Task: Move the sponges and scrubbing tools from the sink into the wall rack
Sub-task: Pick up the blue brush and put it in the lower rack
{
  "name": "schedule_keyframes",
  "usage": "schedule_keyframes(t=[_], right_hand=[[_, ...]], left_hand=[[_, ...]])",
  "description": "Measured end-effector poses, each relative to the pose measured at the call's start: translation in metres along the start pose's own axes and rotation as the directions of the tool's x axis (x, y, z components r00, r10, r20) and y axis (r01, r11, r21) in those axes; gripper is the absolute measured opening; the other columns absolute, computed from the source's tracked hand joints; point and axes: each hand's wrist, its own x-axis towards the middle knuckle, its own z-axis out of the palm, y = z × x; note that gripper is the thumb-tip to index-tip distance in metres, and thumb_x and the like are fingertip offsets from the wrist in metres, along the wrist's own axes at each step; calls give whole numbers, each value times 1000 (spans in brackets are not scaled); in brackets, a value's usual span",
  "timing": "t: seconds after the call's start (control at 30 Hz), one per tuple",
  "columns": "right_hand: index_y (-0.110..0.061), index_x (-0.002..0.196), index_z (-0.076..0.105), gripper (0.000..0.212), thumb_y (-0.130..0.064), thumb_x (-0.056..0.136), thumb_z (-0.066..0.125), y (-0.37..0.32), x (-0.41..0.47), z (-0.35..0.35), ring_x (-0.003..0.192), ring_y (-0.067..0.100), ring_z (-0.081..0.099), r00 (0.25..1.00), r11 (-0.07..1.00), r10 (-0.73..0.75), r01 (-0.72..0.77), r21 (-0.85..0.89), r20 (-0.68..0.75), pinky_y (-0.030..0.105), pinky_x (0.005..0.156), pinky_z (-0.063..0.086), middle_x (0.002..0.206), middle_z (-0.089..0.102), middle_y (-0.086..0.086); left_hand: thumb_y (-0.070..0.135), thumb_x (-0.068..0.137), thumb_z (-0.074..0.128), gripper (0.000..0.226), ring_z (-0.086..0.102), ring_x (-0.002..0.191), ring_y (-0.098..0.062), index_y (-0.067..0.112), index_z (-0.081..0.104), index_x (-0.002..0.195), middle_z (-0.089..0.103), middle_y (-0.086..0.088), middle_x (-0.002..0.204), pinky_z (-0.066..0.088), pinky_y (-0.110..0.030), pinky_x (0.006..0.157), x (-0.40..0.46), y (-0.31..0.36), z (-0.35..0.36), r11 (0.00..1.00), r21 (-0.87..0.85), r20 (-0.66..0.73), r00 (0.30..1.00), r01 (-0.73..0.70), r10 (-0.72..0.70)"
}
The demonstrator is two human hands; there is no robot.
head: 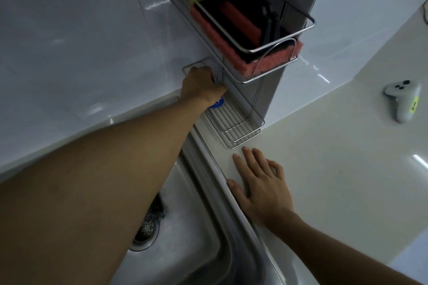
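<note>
A blue-tipped tool (217, 103) is grasped in the left hand (200, 85) at the wall rack (240, 127); if released off the wires, it could drop into the sink (185, 227). The right hand (260, 184) is laid flat, grip released, on the bench (324, 169).

Left arm stretched up toward frame centre, left hand (201, 85) curled closed, knuckles up. Right hand (259, 183) lower right, flat, palm down, fingers spread.

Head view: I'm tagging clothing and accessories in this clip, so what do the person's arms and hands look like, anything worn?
Both are bare. The left hand and its forearm show no sleeve, glove, watch or bracelet. The right hand is likewise ungloved, with no ring visible on its fingers and a bare wrist and forearm. No markings or straps show on either arm.
</note>
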Motion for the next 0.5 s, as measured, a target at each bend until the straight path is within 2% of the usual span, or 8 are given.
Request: schedule_keyframes(t=[0.07, 0.13, 0.2, 0.3, 0.4, 0.5], right_hand=[[-40, 162, -1, 71, -72, 99, 4, 0, 0, -1, 156, 14, -21, 1000, 1000, 2, -2, -8, 8, 38, 124, -6, 170, -13, -10], [-40, 162, -2, 71, -72, 100, 5, 0, 1, -1, 155, 14, -22, 1000, 1000, 4, -3, -8, 14, 38, 124, -6, 169, -14, -10], [-41, 162, -3, 70, -72, 100, 5, 1, 1, -1, 155, 14, -24, 1000, 1000, 4, -4, -11, 17, 37, 124, -7, 169, -16, -11], [-40, 162, -3, 71, -72, 100, 5, 1, 1, 0, 154, 14, -25, 1000, 1000, 2, -2, -13, 15, 37, 124, -7, 169, -16, -11], [-41, 162, -4, 71, -73, 99, 3, 1, 1, 0, 155, 14, -24, 1000, 1000, 3, -3, -16, 17, 39, 125, -4, 169, -16, -10], [-40, 162, -3, 71, -73, 99, 3, 1, 1, 0, 155, 14, -23, 1000, 1000, 9, -8, -20, 17, 39, 125, -4, 169, -15, -10]], left_hand=[[34, 76, 66, 37, 68, 90, -27, 6, 67, 100, 67, -14, 100, 59, -41, 81, 2, 3, 2, 1000, 21, 13, 1000, -13, 13], [34, 79, 65, 34, 67, 94, -28, 11, 66, 104, 67, -12, 104, 59, -43, 83, 4, 4, 2, 997, 75, 24, 999, -28, 26], [23, 80, 67, 32, 66, 99, -30, 11, 63, 109, 65, -13, 109, 57, -44, 87, 6, 2, 4, 981, 186, 62, 997, -62, 51], [10, 84, 67, 44, 60, 112, -35, 7, 57, 127, 61, -16, 123, 48, -42, 100, 9, -4, 8, 928, 356, 78, 993, -107, 85], [18, 90, 59, 32, 62, 106, -33, 3, 61, 118, 65, -18, 116, 47, -43, 100, 10, -9, 8, 891, 424, 59, 987, -159, 147], [34, 92, 49, 40, 64, 99, -33, 3, 63, 113, 68, -17, 107, 50, -42, 93, 10, -16, 10, 858, 462, 77, 974, -225, 214]])
